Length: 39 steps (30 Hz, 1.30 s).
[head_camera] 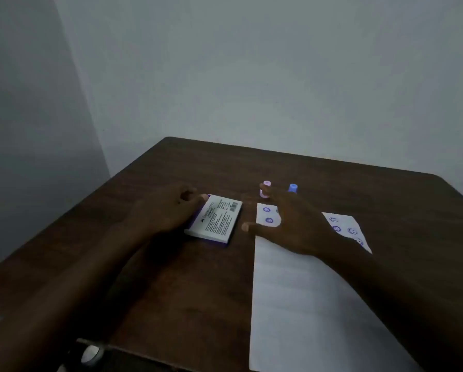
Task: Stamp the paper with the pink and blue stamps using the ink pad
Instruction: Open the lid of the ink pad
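While the right hand hovers spread over the far end of the paper, fingers splayed and holding nothing, its fingertips reach toward the pink stamp, which stands upright just beyond them. The blue stamp stands just to the right of that, partly hidden behind the fingers, so a loose reach could tip either one or take the wrong stamp. The left hand rests curled against the left edge of the ink pad, touching its case; whether it truly pinches the case I cannot tell. The pad looks closed, its printed label facing up, so a stamp brought over now would probably meet the lid, not ink. Under and around the right palm lie several purple prints; if they are wet, a dragging wrist could smear them. Nothing else stands on the brown table between the hands.
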Each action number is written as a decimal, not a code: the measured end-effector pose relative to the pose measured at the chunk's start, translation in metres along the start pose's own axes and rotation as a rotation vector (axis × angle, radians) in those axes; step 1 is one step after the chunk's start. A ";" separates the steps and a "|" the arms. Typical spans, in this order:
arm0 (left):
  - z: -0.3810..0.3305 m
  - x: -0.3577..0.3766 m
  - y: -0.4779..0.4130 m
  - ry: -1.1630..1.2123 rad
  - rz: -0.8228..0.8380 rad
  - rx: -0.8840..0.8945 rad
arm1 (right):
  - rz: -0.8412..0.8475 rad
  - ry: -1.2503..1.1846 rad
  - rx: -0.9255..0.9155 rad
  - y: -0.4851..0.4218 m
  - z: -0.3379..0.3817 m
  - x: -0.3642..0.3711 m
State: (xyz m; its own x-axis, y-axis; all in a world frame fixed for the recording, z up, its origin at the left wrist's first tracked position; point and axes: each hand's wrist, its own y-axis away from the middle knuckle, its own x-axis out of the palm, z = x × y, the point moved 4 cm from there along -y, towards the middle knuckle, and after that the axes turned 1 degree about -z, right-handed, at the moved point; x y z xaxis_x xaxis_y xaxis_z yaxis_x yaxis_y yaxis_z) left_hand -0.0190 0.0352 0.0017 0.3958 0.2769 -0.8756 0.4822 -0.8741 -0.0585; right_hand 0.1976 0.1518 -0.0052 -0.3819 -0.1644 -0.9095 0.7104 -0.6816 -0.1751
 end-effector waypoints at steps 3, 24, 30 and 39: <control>0.003 0.002 -0.012 0.086 0.094 -0.032 | 0.070 -0.007 0.001 0.001 0.006 0.010; -0.025 0.033 -0.029 -0.143 0.103 -0.124 | 0.168 0.038 0.069 -0.020 0.006 0.030; -0.025 0.024 -0.029 -0.079 0.115 -0.148 | 0.132 0.048 0.065 -0.019 0.004 0.031; 0.013 -0.020 -0.022 0.679 0.277 -0.358 | 0.207 0.072 0.083 -0.020 0.008 0.026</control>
State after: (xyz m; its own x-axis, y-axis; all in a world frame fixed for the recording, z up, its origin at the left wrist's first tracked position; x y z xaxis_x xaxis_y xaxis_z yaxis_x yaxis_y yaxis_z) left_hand -0.0476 0.0433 0.0138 0.8694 0.3513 -0.3475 0.4723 -0.7975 0.3754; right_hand 0.1690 0.1552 -0.0228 -0.1880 -0.2576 -0.9478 0.7172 -0.6954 0.0467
